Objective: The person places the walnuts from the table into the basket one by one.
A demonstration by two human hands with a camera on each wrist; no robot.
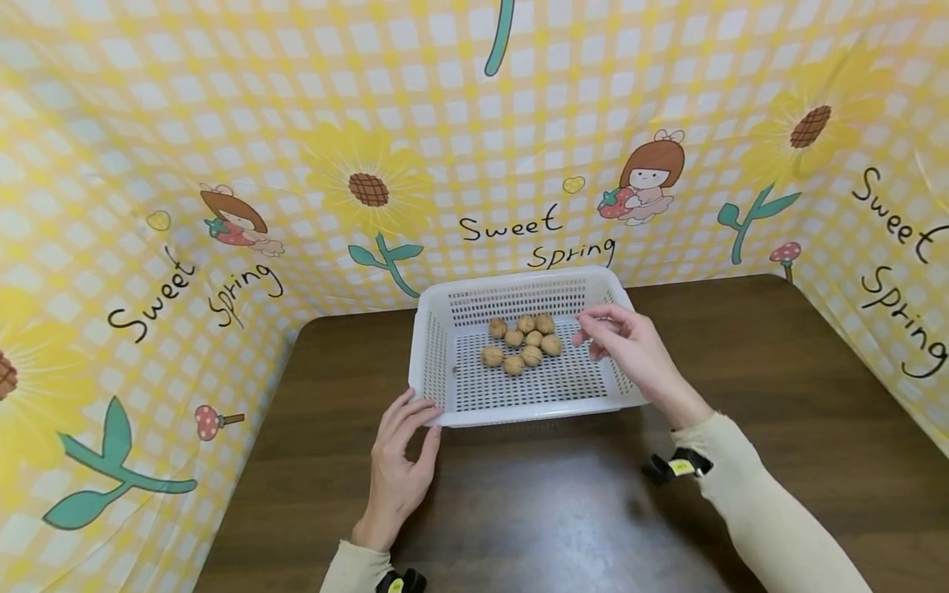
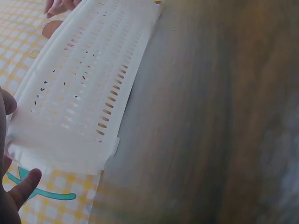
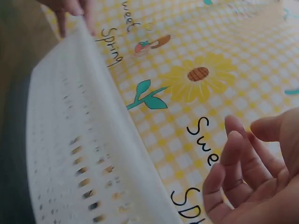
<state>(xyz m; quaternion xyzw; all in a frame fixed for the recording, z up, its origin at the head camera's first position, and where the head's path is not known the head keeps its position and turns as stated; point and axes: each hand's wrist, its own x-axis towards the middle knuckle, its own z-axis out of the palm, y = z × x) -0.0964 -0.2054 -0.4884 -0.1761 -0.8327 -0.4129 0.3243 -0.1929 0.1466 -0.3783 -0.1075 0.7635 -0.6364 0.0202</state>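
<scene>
A white perforated plastic basket (image 1: 519, 409) stands on the table with several walnuts (image 1: 531, 355) grouped on its floor. At its near left corner, my left hand (image 1: 399, 465) holds the rim, fingers over the edge and thumb against the front. The left wrist view shows the basket's slotted front wall (image 2: 88, 70) beside that hand. My right hand (image 1: 630, 350) is above the basket's right side, to the right of the walnuts. Its fingers are loosely bent, and nothing shows between them in the right wrist view, where the hand (image 3: 257, 172) appears beyond the rim.
A dark wooden table (image 1: 519, 502) extends in front of the basket and to both sides. Behind and at the sides hangs a yellow checked cloth (image 1: 474, 123) with printed flowers and lettering. The basket's back rim (image 1: 519, 280) is close to the cloth.
</scene>
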